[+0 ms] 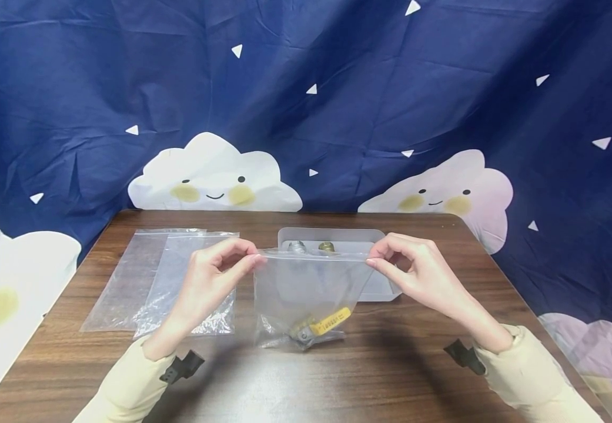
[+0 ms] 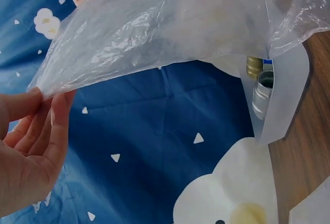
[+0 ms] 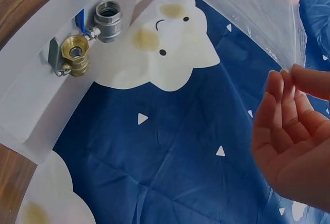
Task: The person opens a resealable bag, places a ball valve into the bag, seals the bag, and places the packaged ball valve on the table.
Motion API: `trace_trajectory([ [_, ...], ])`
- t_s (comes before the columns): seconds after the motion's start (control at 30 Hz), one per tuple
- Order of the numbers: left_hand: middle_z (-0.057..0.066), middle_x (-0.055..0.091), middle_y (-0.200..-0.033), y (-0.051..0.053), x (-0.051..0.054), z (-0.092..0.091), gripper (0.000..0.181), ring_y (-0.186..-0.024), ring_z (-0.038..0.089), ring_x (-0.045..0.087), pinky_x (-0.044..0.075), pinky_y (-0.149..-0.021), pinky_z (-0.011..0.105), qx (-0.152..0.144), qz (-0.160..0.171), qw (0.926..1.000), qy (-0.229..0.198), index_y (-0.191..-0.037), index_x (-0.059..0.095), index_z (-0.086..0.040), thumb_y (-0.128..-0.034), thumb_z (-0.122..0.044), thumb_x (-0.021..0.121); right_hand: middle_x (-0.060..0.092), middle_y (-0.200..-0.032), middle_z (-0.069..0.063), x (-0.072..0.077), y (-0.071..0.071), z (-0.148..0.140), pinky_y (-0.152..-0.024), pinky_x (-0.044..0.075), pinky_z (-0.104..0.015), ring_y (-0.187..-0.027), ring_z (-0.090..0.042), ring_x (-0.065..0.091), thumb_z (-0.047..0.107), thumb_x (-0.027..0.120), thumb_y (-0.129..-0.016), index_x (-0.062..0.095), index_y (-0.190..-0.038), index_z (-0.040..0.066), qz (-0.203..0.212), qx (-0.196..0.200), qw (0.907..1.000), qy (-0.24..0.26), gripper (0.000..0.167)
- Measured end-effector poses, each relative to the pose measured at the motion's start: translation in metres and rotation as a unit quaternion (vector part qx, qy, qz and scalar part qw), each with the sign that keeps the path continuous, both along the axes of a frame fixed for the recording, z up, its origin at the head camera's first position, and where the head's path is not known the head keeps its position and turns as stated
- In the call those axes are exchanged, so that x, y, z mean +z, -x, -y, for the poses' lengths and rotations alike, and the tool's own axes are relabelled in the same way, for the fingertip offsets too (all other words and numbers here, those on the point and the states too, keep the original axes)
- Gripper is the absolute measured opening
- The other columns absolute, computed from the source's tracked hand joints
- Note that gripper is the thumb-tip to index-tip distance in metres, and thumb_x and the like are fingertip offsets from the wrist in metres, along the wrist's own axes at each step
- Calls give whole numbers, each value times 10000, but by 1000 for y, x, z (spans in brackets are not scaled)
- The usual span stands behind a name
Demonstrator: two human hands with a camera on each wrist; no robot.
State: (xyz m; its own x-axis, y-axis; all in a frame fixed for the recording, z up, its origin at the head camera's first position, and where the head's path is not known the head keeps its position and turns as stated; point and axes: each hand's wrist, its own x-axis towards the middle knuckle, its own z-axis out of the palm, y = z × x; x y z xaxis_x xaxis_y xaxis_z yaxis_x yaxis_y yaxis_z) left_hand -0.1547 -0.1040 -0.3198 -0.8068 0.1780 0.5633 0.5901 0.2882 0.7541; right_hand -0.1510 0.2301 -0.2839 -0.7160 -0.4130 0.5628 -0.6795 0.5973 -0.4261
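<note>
A clear zip-lock bag (image 1: 308, 285) hangs upright over the table, stretched by its top corners. My left hand (image 1: 213, 273) pinches the left corner between thumb and fingers, and my right hand (image 1: 422, 273) pinches the right one. Low in the bag lies a ball valve with a yellow handle (image 1: 332, 321); the plastic blurs its metal body. In the right wrist view, the bag's zip edge (image 3: 295, 33) runs into the right thumb and fingertips. The left wrist view has the bag's corner held in the left fingertips (image 2: 56, 108).
Behind the bag stands a translucent white tray (image 1: 337, 234). It holds a silver valve with a blue handle (image 3: 108, 22) and a brass valve (image 3: 76, 59). Two flat clear bags (image 1: 126, 276) overlap on the left of the wooden table (image 1: 295, 388). A patterned blue cloth (image 1: 337, 117) hangs behind.
</note>
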Motion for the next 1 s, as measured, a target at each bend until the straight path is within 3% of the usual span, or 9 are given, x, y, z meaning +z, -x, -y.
trace_trajectory([
  [0.2,52,743,-825,1,1,-1,69,-738,31,682,575,-696,154,-96,-202,9997,-97,-893,695,-88,-871,-33,730,634,-755,101,2,-1,3,-563,464,-98,-679,6,547,13,770,-821,680,-852,187,-122,85,9999,37,198],
  [0.4,51,740,-930,4,4,-3,68,-829,43,709,609,-799,218,-348,475,9982,-116,-975,683,-96,-910,-92,704,627,-799,96,-2,1,5,-673,503,-141,-744,-6,579,14,729,-855,644,-846,187,43,1,9999,133,192],
  [0.5,51,744,-943,3,4,-4,92,-833,60,715,611,-809,232,-455,645,9968,-102,-1000,692,-102,-910,-107,708,622,-813,88,-3,1,7,-731,523,-146,-779,3,599,21,710,-871,625,-850,178,123,-58,9998,111,179],
  [0.73,59,763,-889,2,3,-6,28,-805,26,718,602,-783,196,-330,417,9986,-32,-934,714,-91,-908,-100,708,634,-816,84,-3,1,6,-728,516,-142,-796,7,609,6,690,-884,611,-857,167,270,-124,9993,207,182],
  [0.83,78,768,-868,2,3,-6,27,-799,27,720,597,-781,180,-304,279,9991,35,-927,703,-66,-924,-84,683,656,-804,60,-3,1,6,-687,514,-143,-765,-24,636,-18,664,-899,600,-887,139,480,58,9981,371,170],
  [1.0,73,766,-851,1,2,-7,31,-785,30,716,590,-776,163,-328,331,9989,73,-923,683,-52,-933,-78,669,670,-794,47,-3,2,9,-634,512,-158,-706,-43,633,0,690,-892,635,-977,124,677,319,9961,468,160],
])
